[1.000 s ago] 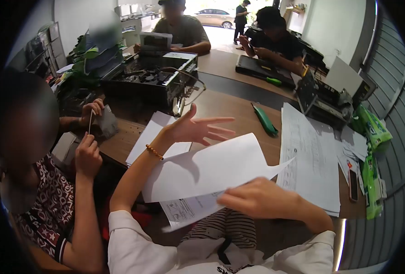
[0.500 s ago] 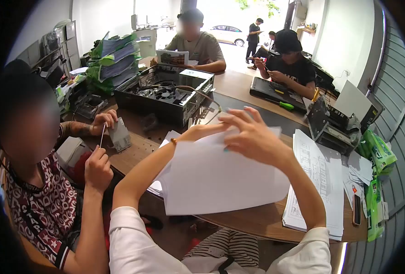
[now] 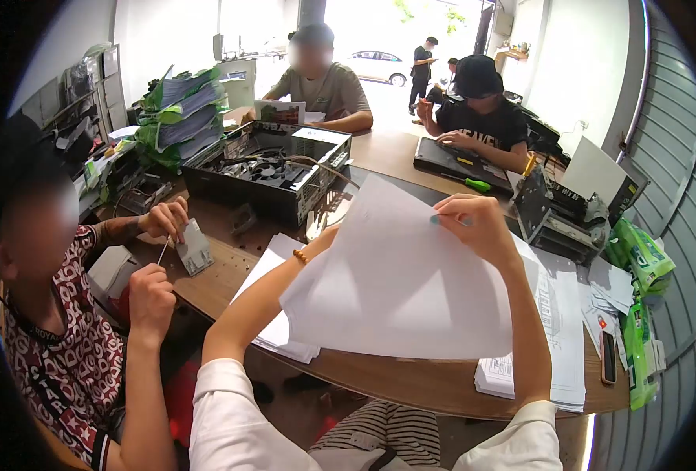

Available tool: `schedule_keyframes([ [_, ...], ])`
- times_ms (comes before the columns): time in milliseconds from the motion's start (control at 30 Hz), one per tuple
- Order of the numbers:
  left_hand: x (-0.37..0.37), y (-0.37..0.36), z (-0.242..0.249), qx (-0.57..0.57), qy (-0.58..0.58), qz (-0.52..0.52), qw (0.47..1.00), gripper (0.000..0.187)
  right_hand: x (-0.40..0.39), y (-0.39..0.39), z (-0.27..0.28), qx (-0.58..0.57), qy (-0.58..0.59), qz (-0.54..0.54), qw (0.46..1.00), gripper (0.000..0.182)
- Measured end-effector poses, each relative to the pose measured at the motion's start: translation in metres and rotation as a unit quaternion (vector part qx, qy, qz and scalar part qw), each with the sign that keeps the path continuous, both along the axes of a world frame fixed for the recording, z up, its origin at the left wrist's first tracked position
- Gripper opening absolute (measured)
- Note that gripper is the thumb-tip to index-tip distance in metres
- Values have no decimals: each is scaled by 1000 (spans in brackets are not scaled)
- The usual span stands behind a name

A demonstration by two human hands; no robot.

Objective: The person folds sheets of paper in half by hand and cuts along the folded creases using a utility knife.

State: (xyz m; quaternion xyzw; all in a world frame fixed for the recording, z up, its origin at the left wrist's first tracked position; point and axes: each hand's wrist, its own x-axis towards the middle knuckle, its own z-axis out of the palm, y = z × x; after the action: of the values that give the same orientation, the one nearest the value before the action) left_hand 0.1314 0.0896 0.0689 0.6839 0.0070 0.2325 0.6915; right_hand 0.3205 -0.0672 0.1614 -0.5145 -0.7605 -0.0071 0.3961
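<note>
A large white sheet of paper (image 3: 403, 290) is lifted in front of me over the table's near edge, its face blank on my side. My right hand (image 3: 478, 228) pinches its upper right edge between thumb and fingers. Behind the paper's left side goes my left hand (image 3: 328, 238), a beaded bracelet on its wrist; the sheet hides its fingers. Under my left forearm lies a stack of white paper (image 3: 281, 263). Another stack, of printed sheets (image 3: 565, 337), lies below my right forearm.
An open computer case (image 3: 265, 169) stands beyond the paper. On my left a person's hand (image 3: 166, 220) holds a small pale box part. Across the table, another person sits by a black laptop (image 3: 462, 165). A phone (image 3: 608, 357) and green packages (image 3: 639, 259) lie at right.
My right hand has moved from over the sheet's top to its upper right edge and now pinches it. The sheet's top has risen, covering my left hand's fingers.
</note>
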Motion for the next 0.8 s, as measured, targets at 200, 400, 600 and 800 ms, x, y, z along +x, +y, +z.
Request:
schedule_keyframes([
  [200, 27, -7, 41, -375, -36, -96, 921, 98, 45, -12, 5, -90, 61, -86, 990, 13],
  [400, 8, 22, 46, -47, -81, -225, 970, 114, 94, -24, 4, -59, 167, -142, 974, 9],
  [600, -4, 56, 15, 332, 313, -2, 890, 88, 122, -23, -5, 6, 136, -127, 983, 9],
  [800, -19, 78, -6, 250, 532, 167, 791, 87, 117, -27, -2, -8, 124, -109, 986, 11],
])
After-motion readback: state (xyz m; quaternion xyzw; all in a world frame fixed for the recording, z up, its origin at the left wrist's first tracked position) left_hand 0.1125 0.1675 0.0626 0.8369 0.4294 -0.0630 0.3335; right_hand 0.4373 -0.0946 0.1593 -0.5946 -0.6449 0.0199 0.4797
